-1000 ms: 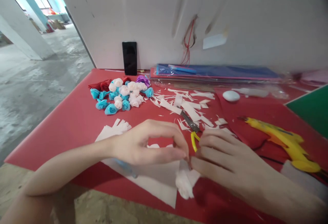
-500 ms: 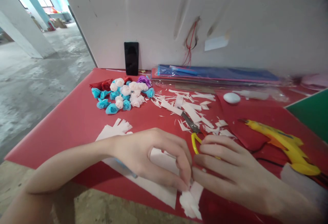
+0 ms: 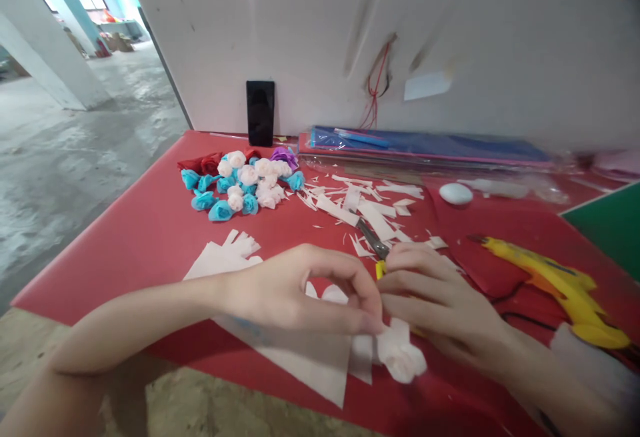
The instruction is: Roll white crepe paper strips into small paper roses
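My left hand and my right hand meet at the near edge of the red table. Both pinch a rolled white paper flower that hangs just below the fingertips. A cut white paper sheet lies under my left hand. Yellow-handled scissors lie just behind my right hand, their handles partly hidden by it.
A heap of small blue, white, red and purple paper roses sits at the back left. White paper scraps litter the middle. A yellow glue gun lies at right, a black phone leans on the wall, paper packs behind.
The white paper flower has turned and swung to the right under my fingers. My left thumb and fingers have re-pinched it; both hands stay in the same place.
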